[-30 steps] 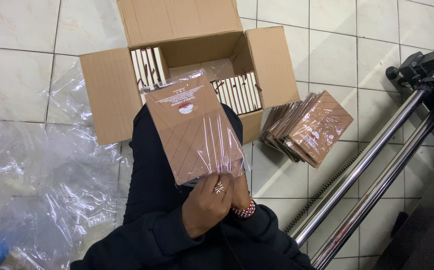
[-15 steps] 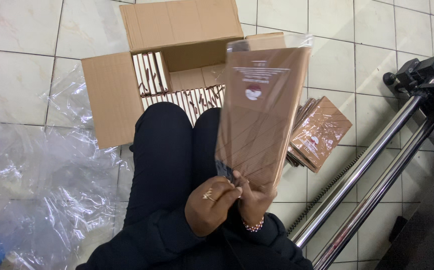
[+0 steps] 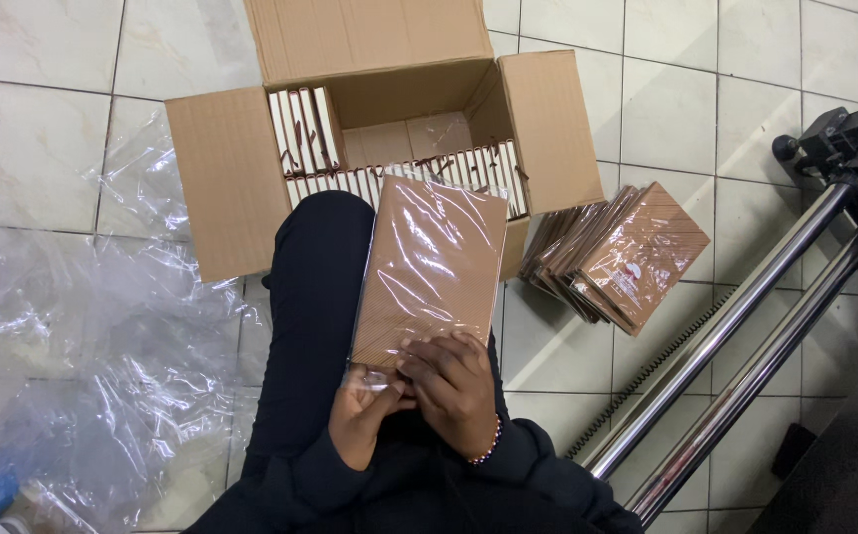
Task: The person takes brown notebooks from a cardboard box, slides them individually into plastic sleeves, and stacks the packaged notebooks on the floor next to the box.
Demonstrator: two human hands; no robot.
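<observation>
**Both hands at the lower edge of a wrapped brown booklet**

Left hand (image 3: 364,420) and right hand (image 3: 453,391) both pinch the bottom edge of a flat brown rectangular booklet in a clear plastic sleeve (image 3: 431,272). Fingers curled shut on the sleeve's loose end. Booklet lies tilted over the person's lap, on black trousers (image 3: 305,316), its top edge reaching the open cardboard box (image 3: 221,178).

Box sits on the pale tiled floor (image 3: 33,138), flaps spread, rows of upright booklets inside. Fanned stack of wrapped brown booklets (image 3: 622,252) just right of the box. Crumpled clear plastic sheeting (image 3: 73,356) at left. Two chrome tubes (image 3: 735,346) run diagonally at right.
</observation>
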